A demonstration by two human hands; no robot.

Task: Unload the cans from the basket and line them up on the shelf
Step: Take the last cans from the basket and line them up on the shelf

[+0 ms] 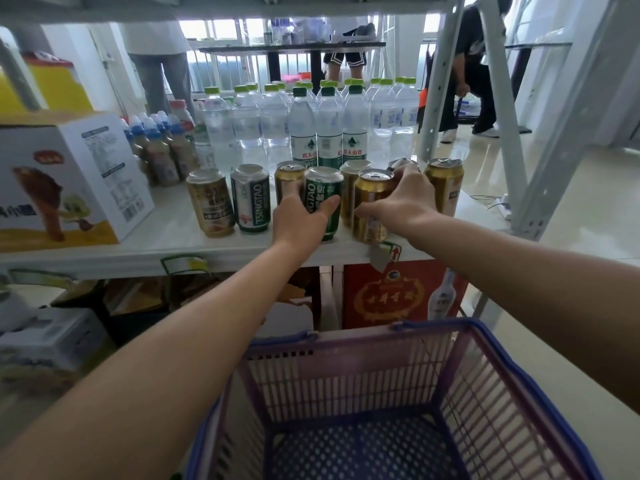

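Observation:
Several cans stand in a loose row on the white shelf [173, 233]. My left hand [298, 220] grips a green can [327, 195] near the shelf's front edge. My right hand [401, 202] wraps around a gold can [372, 192] just right of it, its fingers reaching a can behind. A gold can [211, 206] and a green Tsingtao can [251, 199] stand to the left, another gold can [445, 185] at the far right. The purple and blue basket [381, 386] below me shows no cans inside.
Water bottles [301, 123] crowd the back of the shelf, small brown drink bottles [162, 147] left of them. A white carton [62, 181] fills the shelf's left side. A grey shelf post [436, 81] rises on the right. Boxes sit underneath; people stand beyond.

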